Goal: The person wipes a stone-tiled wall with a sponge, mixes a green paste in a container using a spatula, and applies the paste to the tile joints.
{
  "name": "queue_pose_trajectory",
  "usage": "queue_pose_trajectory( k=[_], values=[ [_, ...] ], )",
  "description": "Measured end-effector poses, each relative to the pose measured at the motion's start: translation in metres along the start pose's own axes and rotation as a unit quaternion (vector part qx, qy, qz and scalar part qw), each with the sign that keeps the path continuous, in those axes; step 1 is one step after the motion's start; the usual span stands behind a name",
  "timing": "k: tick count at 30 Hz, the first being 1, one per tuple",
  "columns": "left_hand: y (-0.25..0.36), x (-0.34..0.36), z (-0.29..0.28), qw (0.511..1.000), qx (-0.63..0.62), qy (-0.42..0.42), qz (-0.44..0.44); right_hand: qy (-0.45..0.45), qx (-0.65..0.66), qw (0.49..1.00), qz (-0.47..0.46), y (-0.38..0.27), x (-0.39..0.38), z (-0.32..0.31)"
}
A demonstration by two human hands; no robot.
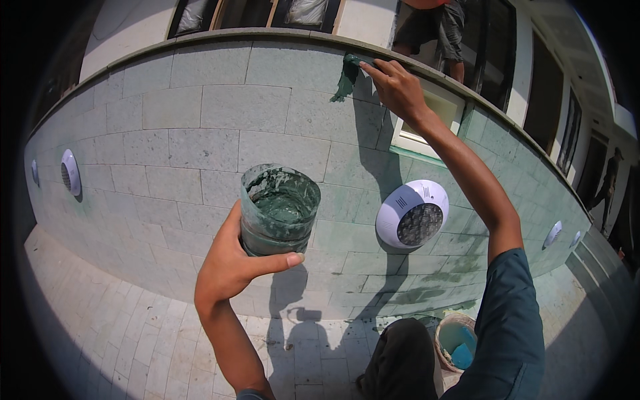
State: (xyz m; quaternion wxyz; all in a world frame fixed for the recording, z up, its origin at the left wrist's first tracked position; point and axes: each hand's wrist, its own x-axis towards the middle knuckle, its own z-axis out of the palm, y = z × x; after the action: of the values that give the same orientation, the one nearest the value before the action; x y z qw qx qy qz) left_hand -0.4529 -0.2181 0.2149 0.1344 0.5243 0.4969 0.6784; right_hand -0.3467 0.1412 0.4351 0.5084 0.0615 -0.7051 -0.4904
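Note:
My left hand is wrapped round a cut-down plastic container, its walls smeared with dark green. Thick green paste lies in its bottom. Up by the wall's top edge, my right hand grips a small paste-coated spreader; its exact kind is hard to make out under the green. The spreader touches the grey-green stone-tiled wall, where a wet green smear runs down from it across the tiles.
A round white light protrudes below my right arm, near a recessed white frame. Other lights dot the wall. A bucket stands by my knee. A person in shorts is above the wall; steps rise at right.

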Motion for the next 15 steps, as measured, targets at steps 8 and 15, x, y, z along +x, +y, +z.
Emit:
queue_pose_trajectory(
  k=[8,15],
  values=[
    [0.001,-0.002,-0.003,1.000,-0.014,0.001,-0.002,-0.061,0.045,0.996,-0.045,-0.018,-0.031,-0.009],
    [0.002,-0.001,-0.001,1.000,-0.010,0.010,-0.002,-0.015,0.001,1.000,-0.014,0.000,-0.009,-0.006]
  ],
)
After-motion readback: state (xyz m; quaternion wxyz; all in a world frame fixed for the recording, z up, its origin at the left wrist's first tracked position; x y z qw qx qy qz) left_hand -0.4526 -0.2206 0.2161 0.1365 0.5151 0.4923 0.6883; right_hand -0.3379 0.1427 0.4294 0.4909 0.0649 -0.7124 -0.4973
